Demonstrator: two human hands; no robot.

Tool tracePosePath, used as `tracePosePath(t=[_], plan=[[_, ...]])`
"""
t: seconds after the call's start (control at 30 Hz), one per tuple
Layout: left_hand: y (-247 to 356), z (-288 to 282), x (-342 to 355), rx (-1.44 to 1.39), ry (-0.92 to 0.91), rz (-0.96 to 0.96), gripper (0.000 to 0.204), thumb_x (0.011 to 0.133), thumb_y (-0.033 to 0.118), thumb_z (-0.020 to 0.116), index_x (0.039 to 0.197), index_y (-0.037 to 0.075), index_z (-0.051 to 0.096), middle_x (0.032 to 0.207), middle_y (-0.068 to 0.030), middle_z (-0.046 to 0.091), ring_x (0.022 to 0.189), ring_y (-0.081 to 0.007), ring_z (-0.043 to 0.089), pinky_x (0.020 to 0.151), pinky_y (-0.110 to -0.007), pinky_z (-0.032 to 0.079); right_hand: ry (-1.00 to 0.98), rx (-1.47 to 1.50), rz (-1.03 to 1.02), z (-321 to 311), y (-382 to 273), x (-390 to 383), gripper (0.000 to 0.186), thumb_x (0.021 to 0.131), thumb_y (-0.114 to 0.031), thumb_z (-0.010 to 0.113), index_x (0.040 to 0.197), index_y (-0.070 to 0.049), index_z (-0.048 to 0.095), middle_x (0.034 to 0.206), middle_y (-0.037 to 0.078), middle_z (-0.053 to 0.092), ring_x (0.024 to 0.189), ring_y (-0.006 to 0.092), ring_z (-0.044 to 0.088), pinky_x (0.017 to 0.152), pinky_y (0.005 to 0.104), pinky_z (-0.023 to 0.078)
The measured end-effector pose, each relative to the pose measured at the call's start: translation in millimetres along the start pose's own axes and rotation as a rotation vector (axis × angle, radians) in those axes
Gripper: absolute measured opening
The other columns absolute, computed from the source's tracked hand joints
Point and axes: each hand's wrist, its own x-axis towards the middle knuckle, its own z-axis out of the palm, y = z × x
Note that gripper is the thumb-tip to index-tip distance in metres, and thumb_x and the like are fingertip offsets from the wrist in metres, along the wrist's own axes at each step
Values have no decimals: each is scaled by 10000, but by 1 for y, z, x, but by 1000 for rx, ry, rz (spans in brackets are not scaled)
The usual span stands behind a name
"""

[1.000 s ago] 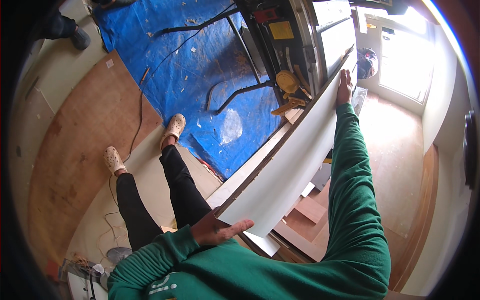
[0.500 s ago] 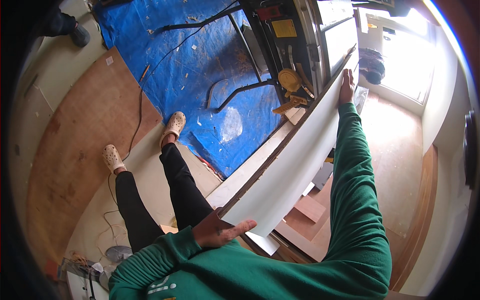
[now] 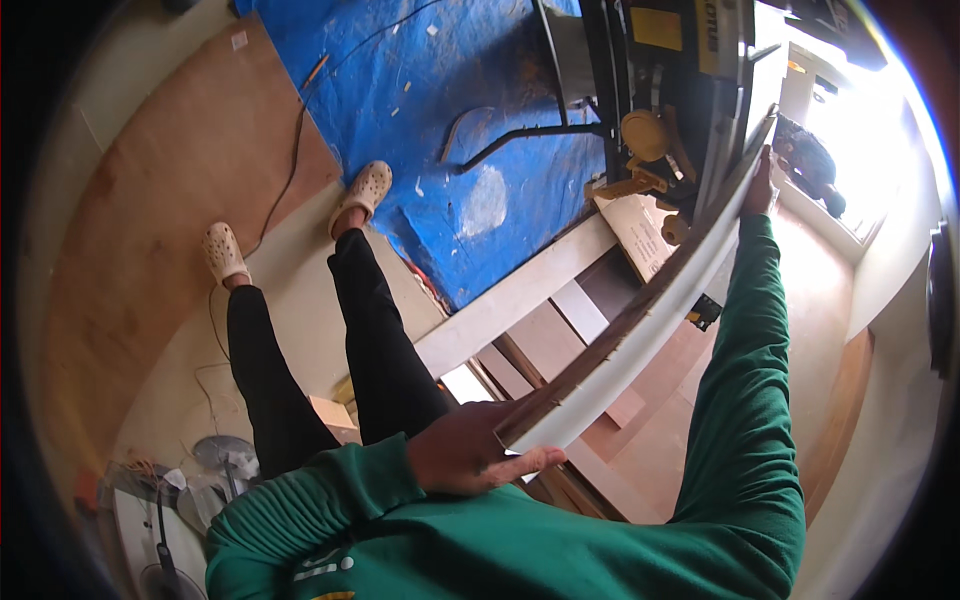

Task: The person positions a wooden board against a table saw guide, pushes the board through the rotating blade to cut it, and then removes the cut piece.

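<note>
A long white-faced board (image 3: 612, 388) with a brown wooden back and edge is held across the front of my body, slanting from lower middle to upper right. My left hand (image 3: 472, 450) grips its near end, thumb over the white side and fingers hidden behind the brown side. Near the far end, my right hand (image 3: 760, 188) is against the white side; its fingertips reach the upper edge, and I cannot see whether they curl over it. The board is tilted, so its white face shows as a narrow strip.
Beyond the board stands a dark machine with a round yellow knob (image 3: 645, 136) and metal legs on a blue tarp (image 3: 440, 225). A brown plywood sheet (image 3: 185, 190) and a black cable (image 3: 288, 180) lie at left. Loose panels (image 3: 540, 340) lie below the board.
The board has swung to the right and tipped, narrowing its white face and showing more brown side. Both hands moved with it. The view has shifted, revealing more panels below.
</note>
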Motion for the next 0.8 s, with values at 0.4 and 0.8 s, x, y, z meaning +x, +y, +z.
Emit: tracePosePath(t=[0.4,0.8], plan=[[-1,-8,3,56,4,145,609,996,405,794,1437,37,594,1034,-207,753,917,-365,771,803,-432,595,-33,189,101,-35,5,3,673,1050,-647,585,1380,-72,700,1102,97,758,961,183,738,872,350,619],[15,-4,7,-60,1,139,524,972,221,844,1378,-21,618,1096,-186,787,991,-231,772,899,-359,595,-18,108,193,-14,-18,-21,858,1079,-687,472,1671,-71,403,1587,127,539,1391,217,562,1187,345,430]])
